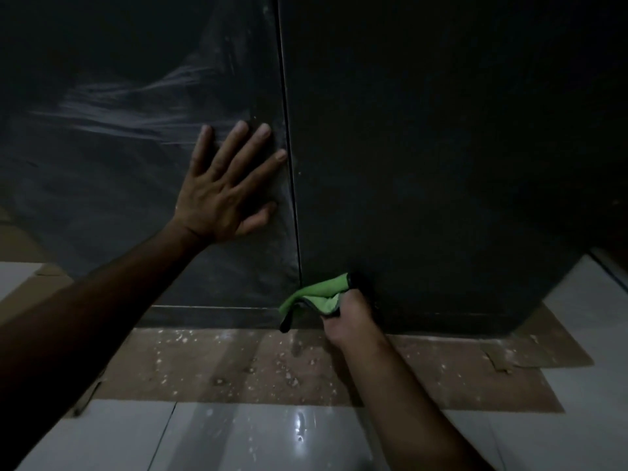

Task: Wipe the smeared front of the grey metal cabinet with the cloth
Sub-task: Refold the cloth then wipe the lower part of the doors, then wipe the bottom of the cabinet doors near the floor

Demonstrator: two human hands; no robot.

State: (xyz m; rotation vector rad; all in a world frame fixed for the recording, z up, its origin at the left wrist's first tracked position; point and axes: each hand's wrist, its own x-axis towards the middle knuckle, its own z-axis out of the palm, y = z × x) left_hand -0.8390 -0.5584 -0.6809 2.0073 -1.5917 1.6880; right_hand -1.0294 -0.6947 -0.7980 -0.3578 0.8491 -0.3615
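Right hand (350, 312) presses cloth (316, 294) at cabinet (441, 147) bottom edge.

Dim room; speckled cardboard (272, 362) on glossy tiles (210, 436).

Green cloth (314, 295) against cabinet (441, 164) base

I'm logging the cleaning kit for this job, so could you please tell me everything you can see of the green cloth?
The green cloth is bright green with a dark trim along its edges, soft and fleecy-looking. It is bunched and folded in the right hand, one dark-edged corner hanging down. It is pressed low against the grey cabinet, just right of the seam between the doors, above the cardboard on the floor.
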